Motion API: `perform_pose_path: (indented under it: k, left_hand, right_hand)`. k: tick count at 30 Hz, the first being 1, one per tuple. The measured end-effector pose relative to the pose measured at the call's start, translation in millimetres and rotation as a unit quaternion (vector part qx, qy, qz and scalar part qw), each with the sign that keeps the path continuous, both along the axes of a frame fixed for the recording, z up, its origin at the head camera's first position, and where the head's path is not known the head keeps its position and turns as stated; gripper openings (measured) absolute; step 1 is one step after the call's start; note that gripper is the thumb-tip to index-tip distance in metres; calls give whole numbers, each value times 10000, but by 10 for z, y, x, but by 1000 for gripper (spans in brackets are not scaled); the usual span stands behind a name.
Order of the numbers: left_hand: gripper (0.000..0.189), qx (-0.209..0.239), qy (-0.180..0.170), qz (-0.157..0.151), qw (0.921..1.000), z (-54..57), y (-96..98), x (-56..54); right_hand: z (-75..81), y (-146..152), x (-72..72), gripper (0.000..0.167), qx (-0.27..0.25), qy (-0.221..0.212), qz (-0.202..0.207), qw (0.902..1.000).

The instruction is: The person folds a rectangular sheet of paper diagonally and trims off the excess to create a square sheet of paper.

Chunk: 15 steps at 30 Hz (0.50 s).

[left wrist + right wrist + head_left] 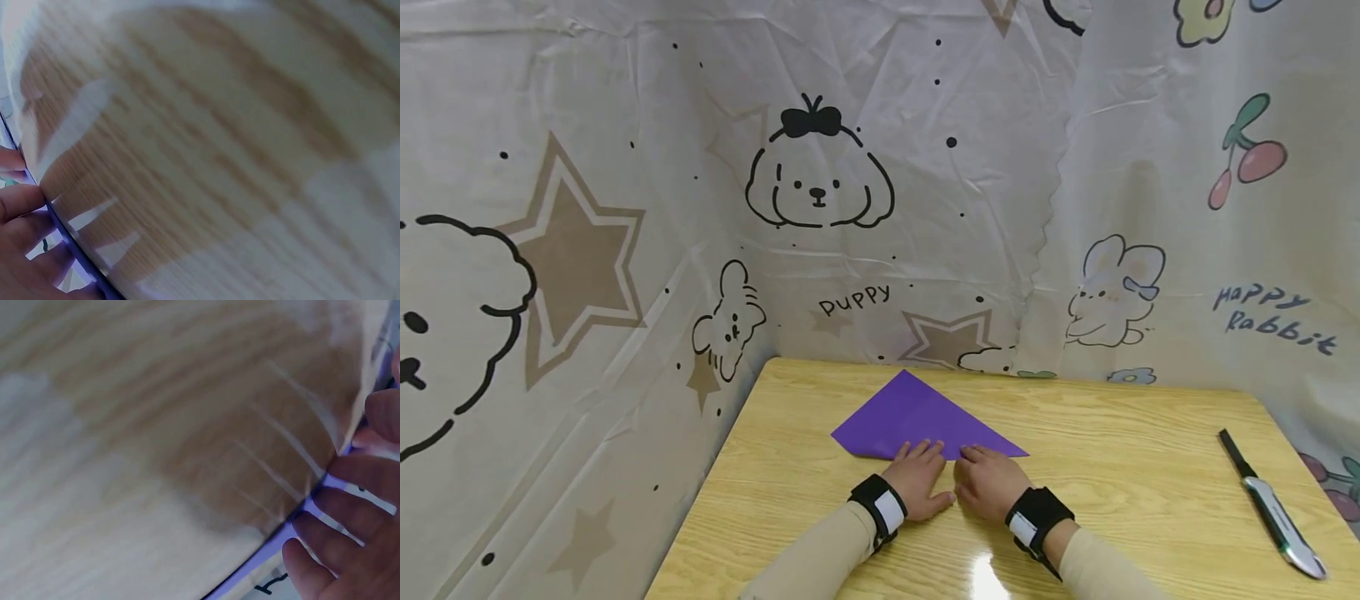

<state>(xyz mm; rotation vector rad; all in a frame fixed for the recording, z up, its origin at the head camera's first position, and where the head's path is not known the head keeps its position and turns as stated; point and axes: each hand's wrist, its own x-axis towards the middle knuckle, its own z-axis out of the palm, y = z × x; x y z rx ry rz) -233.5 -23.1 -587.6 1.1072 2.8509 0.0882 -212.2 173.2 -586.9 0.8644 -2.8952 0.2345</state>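
A purple sheet of paper (pixel 917 417), folded into a wide triangle, lies on the wooden table with its long edge towards me. My left hand (pixel 913 482) presses on that near edge, left of its middle, fingers outstretched. Just right of it, my right hand (pixel 992 485) rests its fingertips on the same edge, the two hands side by side. In the left wrist view, fingers reach over the thin purple paper edge (pixel 78 253) close to the wood. The right wrist view has several extended fingers along the purple paper (pixel 269 549).
A utility knife (pixel 1273 508) with a silver and dark green handle lies at the table's right side. Light-coloured cloth (pixel 970 208) with cartoon prints hangs behind and to the left of the table (pixel 1112 467). Black bands (pixel 880 508) are strapped round both wrists.
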Motion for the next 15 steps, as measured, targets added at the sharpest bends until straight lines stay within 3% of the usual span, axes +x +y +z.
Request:
perform_pose_path:
  k: [7, 15]
  left_hand:
    - [60, -121, -39, -71, 9999, 83, -2, 25]
    - [61, -102, 213, -24, 9997, 19, 15, 21]
  right_hand:
    - [-84, 3, -21, 39, -45, 151, 13, 9999]
    - [-122, -12, -51, 41, -63, 281, 5, 9996]
